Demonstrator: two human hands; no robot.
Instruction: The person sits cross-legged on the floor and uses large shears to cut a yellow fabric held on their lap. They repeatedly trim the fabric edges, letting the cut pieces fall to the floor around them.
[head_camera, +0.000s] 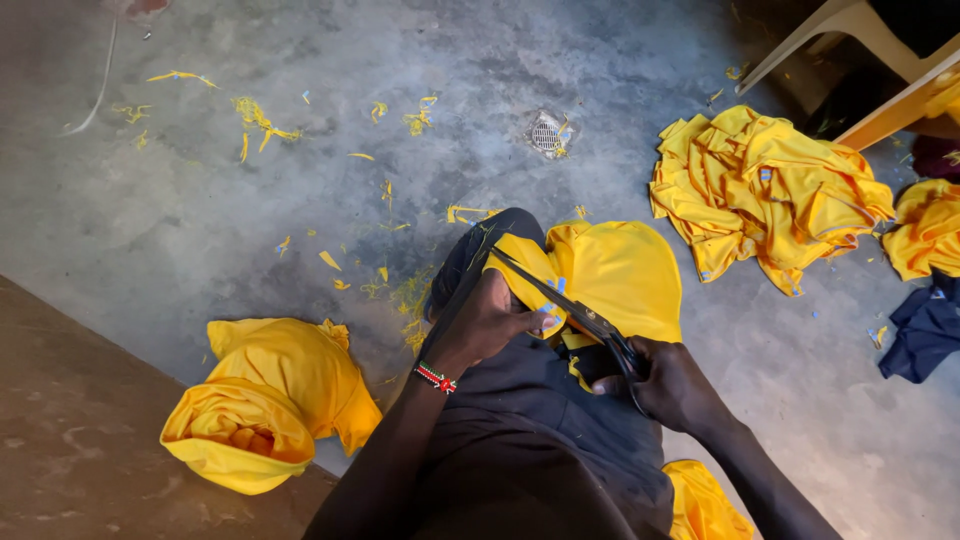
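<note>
Yellow garment (610, 270) lies draped over the person's lap, spread across the dark trousers (540, 400) at the knee. The left hand (490, 320) pinches the near edge of that garment, its grip closed on the cloth, with a beaded band (436, 377) on the wrist. The right hand (665, 385) sits just right of the left, its grip clamped around the handles of dark scissors (570, 305); the blades point up and left, lying across the garment's edge right beside the left fingers. Left of the garment, on the concrete floor (200, 220), sits a bunched yellow bundle (265, 395). Right of the garment and apart from it rests a heap of yellow cloth (760, 190), with a dark blue piece (925, 325) further right. Beyond the garment, yellow scraps (255, 115) are scattered around a round floor drain (546, 132). A pale chair leg (810, 35) stands above the heap.
</note>
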